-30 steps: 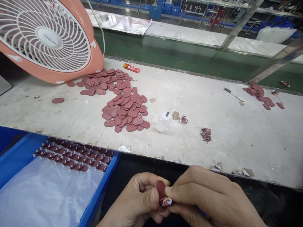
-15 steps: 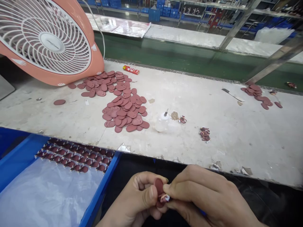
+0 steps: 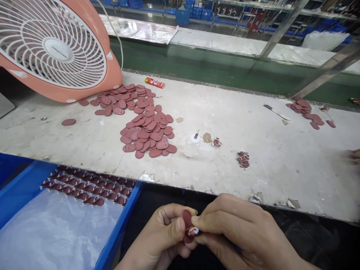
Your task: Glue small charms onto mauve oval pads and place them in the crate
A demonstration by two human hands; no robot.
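Between the thumb and fingers of my left hand (image 3: 159,238) is a dark red oval disc (image 3: 186,216), tilted up on edge. My right hand (image 3: 239,228) pinches a small dark red and white piece (image 3: 192,231) against the disc's face; the fingertips partly hide it. Both hands are closed and close together, in front of the bench edge. Beyond them on the bench is a small heap of similar little pieces (image 3: 243,159). A big pile of loose dark red oval discs (image 3: 149,131) spreads farther left.
A pink fan (image 3: 112,71) stands at the back left. A clear bottle with a metal tip (image 3: 192,145) and a knife-like tool (image 3: 275,111) are on the bench (image 3: 281,150). Lower left, a blue crate (image 3: 132,202) holds rows of assembled pieces (image 3: 92,187). Another person's blurred hand (image 3: 354,155) shows at right.
My hands have shifted slightly left and up, still gripping the disc and small piece. Another person's blurred hand has come in at the right edge. The view has moved a little.
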